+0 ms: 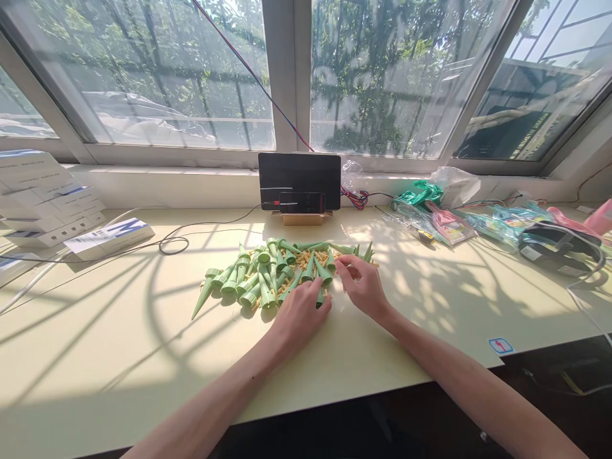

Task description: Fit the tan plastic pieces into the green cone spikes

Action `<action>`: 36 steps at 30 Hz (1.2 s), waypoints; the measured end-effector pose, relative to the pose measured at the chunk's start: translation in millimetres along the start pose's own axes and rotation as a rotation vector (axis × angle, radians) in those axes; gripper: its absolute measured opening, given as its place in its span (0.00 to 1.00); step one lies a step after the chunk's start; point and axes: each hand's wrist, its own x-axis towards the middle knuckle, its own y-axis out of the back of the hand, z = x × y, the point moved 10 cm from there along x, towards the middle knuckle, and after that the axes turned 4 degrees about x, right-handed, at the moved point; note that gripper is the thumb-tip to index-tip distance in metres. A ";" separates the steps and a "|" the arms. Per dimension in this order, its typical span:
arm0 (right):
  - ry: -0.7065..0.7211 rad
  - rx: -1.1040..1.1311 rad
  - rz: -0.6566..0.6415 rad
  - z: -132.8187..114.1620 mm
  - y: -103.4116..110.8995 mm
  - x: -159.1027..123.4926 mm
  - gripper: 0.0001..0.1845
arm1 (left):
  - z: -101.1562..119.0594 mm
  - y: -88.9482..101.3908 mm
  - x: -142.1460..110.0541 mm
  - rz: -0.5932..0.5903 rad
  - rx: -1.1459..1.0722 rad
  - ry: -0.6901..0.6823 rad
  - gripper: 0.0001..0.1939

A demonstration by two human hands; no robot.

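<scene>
Hands first: how do yours stand?

"My left hand (302, 307) is closed around a green cone (319, 301) at the near edge of the pile. My right hand (362, 282) is bent, fingertips bunched near the cones; whether they meet, or pinch something small, I cannot tell."

"Which way does that cone lie from each?"

"It sits between my left thumb and fingers, so that hand is nearer. From my right hand it lies leftward and a little toward me. Its wide end seems to face me, but my fingers hide too much to be sure of its long axis."

"And past it?"

"Two leaning cones (323, 273), wide ends toward me, tips away. More are heaped leftward on the bench (382, 363), with small tan sticks (302, 260) scattered among them."

"Containers?"

"White boxes (109, 237) at the left, contents hidden. At the right, a clear plastic bag (453, 228) with something pink in it. Farther back a phone (302, 203) stands before a dark tablet (299, 173), above a cardboard stand (303, 220), and behind everything is the window (382, 83)"
</scene>
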 end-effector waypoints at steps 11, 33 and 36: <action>-0.032 0.014 -0.035 4.1 -2.2 -0.1 0.18 | -5.9 7.6 1.9 0.034 -0.158 0.078 0.06; -0.060 0.064 -0.010 7.3 0.2 -0.4 0.17 | -37.0 -6.4 3.9 0.048 -1.089 0.505 0.16; -0.058 0.066 -0.012 6.8 0.1 -0.7 0.17 | -37.4 -11.0 4.3 0.046 -1.218 0.537 0.16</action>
